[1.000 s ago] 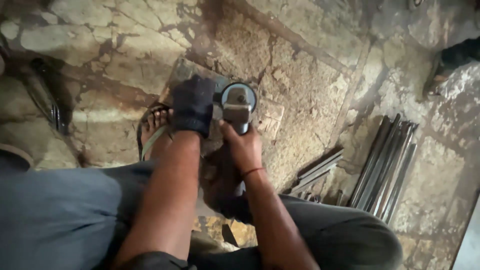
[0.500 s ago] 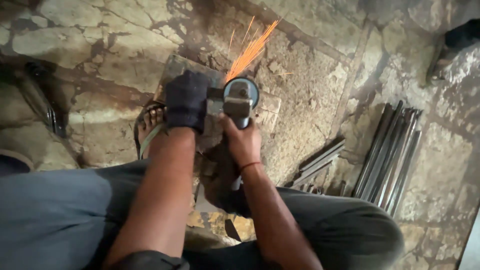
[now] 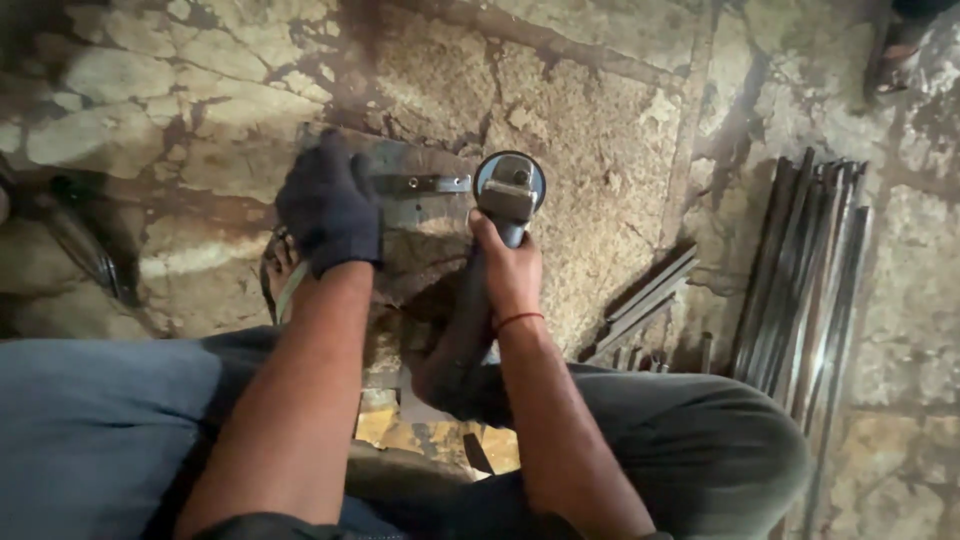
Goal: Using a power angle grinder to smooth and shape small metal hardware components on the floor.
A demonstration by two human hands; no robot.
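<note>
Angle grinder (image 3: 508, 190) sits in the right hand (image 3: 510, 275), grip closed round its body just behind the head, disc w/ guard facing up toward the camera at the right end of a small flat metal strip (image 3: 425, 184). The strip lies across the top of a grey metal block (image 3: 415, 215) that rests on the stone floor (image 3: 600, 130), approx. mid-frame. No sparks show, so whether the disc touches the strip I can't tell. Left hand (image 3: 328, 208), in a dark knit glove, is pressed down on the left part of the block, grip closed flat over it, fingers near the strip's left end. To do this well, IMO: keep the gloved hand clear of the disc line, hold the block firm so nothing skids, bring the disc in at a shallow angle w/ light even pressure, and keep the wrist straight. The right hand is bare, w/ a red thread at the wrist, so spark direction matters; aim it away from the legs. A sandalled foot (image 3: 285, 275) sits just left of the block, under the left forearm. The grinder looks worn: dark body, dull grey gear head, round guard w/ a bluish rim. A bundle of long metal bars (image 3: 800, 290) lies on the floor to the right, well apart.
</note>
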